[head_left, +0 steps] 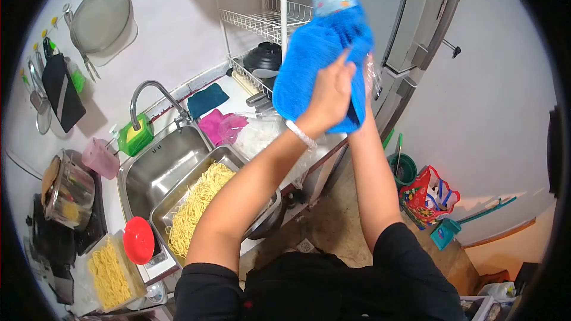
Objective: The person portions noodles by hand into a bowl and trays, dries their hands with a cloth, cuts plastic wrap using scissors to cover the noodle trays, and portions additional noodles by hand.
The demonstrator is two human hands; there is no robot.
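Observation:
A bright blue hand towel (315, 53) with a printed light-blue top is stretched out ahead of me, above the counter's right end. My left hand (333, 92) is pressed against its front, fingers bunched into the cloth. Behind the towel is my right hand (367, 92), mostly covered, so its fingers do not show. Some clear plastic shows beside the towel's right edge. What the towel hangs from, if anything, is not visible.
Yellow noodles (199, 202) fill a metal tray (159, 217) over the sink (163, 163). More noodles lie in a plastic container (140, 288) at lower left, near a red bowl (138, 241). A white wire rack (250, 21) stands behind; a fridge (416, 30) is at right.

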